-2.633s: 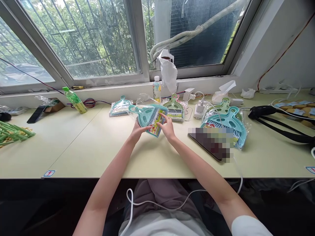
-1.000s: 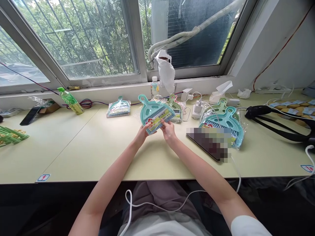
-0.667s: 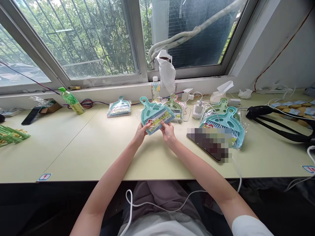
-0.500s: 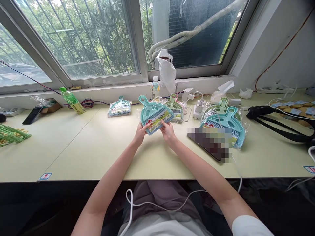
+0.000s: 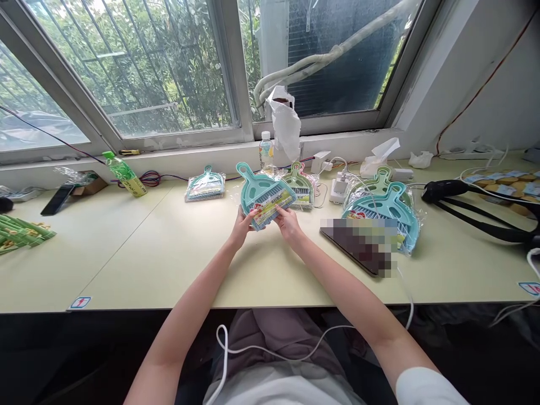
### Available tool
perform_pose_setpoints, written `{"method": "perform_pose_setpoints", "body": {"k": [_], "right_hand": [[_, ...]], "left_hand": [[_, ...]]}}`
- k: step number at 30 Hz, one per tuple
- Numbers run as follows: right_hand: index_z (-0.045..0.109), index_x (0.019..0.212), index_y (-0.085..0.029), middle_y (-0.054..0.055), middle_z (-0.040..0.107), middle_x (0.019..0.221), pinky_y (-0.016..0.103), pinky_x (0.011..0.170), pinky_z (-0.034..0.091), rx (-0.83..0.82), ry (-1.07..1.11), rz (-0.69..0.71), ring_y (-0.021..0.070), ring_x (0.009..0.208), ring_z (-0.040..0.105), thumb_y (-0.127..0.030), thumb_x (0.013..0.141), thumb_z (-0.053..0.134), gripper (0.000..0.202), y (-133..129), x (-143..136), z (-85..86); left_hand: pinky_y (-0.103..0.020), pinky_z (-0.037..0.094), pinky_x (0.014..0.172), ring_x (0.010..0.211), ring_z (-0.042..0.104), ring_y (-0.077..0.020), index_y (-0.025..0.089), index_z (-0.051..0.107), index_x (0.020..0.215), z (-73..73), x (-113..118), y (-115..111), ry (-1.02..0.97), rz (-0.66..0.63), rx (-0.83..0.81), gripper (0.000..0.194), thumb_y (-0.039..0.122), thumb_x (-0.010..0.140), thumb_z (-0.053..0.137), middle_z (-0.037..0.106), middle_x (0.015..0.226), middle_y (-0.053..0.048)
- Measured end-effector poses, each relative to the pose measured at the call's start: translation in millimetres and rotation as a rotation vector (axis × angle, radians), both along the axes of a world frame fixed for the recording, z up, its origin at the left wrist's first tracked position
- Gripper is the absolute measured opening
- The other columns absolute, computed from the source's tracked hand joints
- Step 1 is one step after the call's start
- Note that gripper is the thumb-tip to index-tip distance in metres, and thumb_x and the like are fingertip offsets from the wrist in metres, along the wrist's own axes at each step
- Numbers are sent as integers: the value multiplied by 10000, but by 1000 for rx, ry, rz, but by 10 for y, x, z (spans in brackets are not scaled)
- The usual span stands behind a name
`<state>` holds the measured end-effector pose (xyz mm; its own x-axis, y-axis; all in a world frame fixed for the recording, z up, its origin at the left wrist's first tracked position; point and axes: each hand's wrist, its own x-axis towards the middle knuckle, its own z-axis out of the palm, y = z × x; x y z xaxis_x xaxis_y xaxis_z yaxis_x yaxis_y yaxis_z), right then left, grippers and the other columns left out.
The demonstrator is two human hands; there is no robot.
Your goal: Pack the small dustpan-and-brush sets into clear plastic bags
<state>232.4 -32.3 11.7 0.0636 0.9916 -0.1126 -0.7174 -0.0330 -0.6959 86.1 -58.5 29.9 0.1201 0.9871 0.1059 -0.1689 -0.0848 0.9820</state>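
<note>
A teal dustpan-and-brush set (image 5: 265, 197) in clear wrap, with a yellow label, is held tilted above the table between both hands. My left hand (image 5: 243, 226) is closed on its lower left edge, the thumb lying on the label. At the lower right edge my right hand (image 5: 288, 224) grips it, thumb also on the front. Just behind stands a green and pink wrapped dustpan set (image 5: 300, 184), partly covered by the held one. Another teal set (image 5: 206, 184) lies farther left. To the right, a teal set (image 5: 386, 214) leans over a green one (image 5: 382, 179).
A dark phone (image 5: 358, 250), partly pixelated, lies right of my hands. Along the back are a green bottle (image 5: 125, 174), a clear bottle (image 5: 266, 151), a power adapter (image 5: 339, 188) and tissues (image 5: 379, 158). A black strap (image 5: 476, 216) is at far right. A white cable (image 5: 287, 360) crosses my lap.
The held dustpan set has tilted slightly and shifted a little left between my hands. Both hands keep their grip; the other things stay in place.
</note>
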Motion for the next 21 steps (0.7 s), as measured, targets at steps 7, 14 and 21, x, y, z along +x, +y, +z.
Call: {"method": "perform_pose_setpoints", "body": {"k": [7,14,21], "right_hand": [[598,771,-178,-1,743,758,335,833,624,1,20,-9,158,752,725,-82,814,656,120,-5,21,20],[625,763,-163,26,750,734,361,854,624,5,-12,20,199,813,737,-112,773,736,123,0,34,39],[623,749,-169,32,753,778,373,868,618,11,-13,19,211,866,732,-110,765,740,132,22,50,15]], "left_hand": [[-353,567,706,997,658,-265,264,446,1215,-3,-9,5,69,59,3,571,475,743,688,605,1237,-64],[-276,530,647,1017,619,-254,219,462,1214,-71,-22,69,58,114,6,613,427,690,705,616,1198,-74],[-335,575,645,965,652,-253,250,419,1229,-43,-8,38,28,44,8,589,466,746,679,586,1247,-75]]}}
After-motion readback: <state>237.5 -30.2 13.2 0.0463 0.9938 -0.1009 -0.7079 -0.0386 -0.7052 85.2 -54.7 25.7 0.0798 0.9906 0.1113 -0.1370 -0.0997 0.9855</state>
